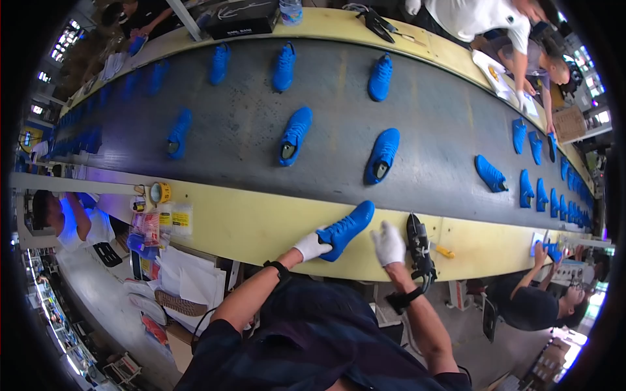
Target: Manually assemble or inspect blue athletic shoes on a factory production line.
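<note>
My left hand (312,247), in a white glove, is closed on the heel end of a blue sneaker (347,229) with blue laces. The shoe lies at a slant over the cream-coloured ledge, its toe pointing away and to the right. My white-gloved right hand (389,244) is raised just right of the shoe, apart from it. Its fingers look loosely spread, slightly smeared, with nothing visible in them. Close to the right hand rests a long black device with metal parts (420,247), and beside that a yellow-handled tool (443,251).
Beyond the ledge runs a dark conveyor belt (235,130) carrying rows of blue sneakers (382,156). Yellow tape (160,192) and plastic packets sit on the left ledge. A black box (242,18) and water bottle (291,12) stand across. Co-workers handle shoes at the far side and right.
</note>
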The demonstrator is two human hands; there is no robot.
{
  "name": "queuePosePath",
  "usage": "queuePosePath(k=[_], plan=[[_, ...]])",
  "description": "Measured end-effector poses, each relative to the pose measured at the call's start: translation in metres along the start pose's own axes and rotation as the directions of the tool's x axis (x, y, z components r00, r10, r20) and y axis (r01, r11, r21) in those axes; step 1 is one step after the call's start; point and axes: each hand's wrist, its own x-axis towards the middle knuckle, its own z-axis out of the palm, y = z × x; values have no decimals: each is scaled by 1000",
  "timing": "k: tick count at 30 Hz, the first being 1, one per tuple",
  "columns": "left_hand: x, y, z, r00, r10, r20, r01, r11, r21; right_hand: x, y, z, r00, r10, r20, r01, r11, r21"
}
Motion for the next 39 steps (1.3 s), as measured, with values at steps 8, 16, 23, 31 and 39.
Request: queuePosePath(k=[8,16,23,31,39], plan=[[-9,28,-11,993,76,-85,-88,986,-144,-8,-62,69,652,152,743,-756,206,621],[-42,23,-162,877,-103,-470,-235,761,-605,86,-182,99,737,-179,652,-343,732,588],[39,-32,-332,736,-161,-658,72,984,-160,241,-255,157,915,154,374,-254,938,236],[13,-46,-314,568,21,-823,240,952,190,275,-315,247,880,474,27,-474,871,132],[11,33,-192,845,62,-531,-44,998,47,209,-223,155,857,39,514,-502,287,816]])
